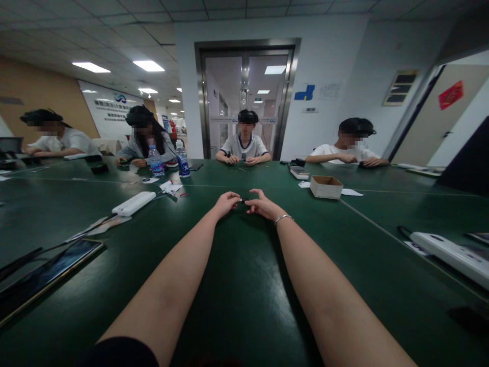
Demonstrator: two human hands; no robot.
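Observation:
Out over the green table, both arms stretched forward, I have a small black piece with a shiny light end (243,201) between my hands. It is too small to name. My left hand (228,203) pinches its left end with thumb and fingertips. My right hand (263,206), with a silver bracelet (284,219) at the wrist, has its fingertips at the right end; one finger is raised away from it. The fingers partly cover the piece.
On the green table (237,285), a phone (57,275) and a white power strip (133,204) lie left. Two bottles (182,159) stand farther back. At right are a small open box (326,187) and another power strip (451,255). Several people sit across the table.

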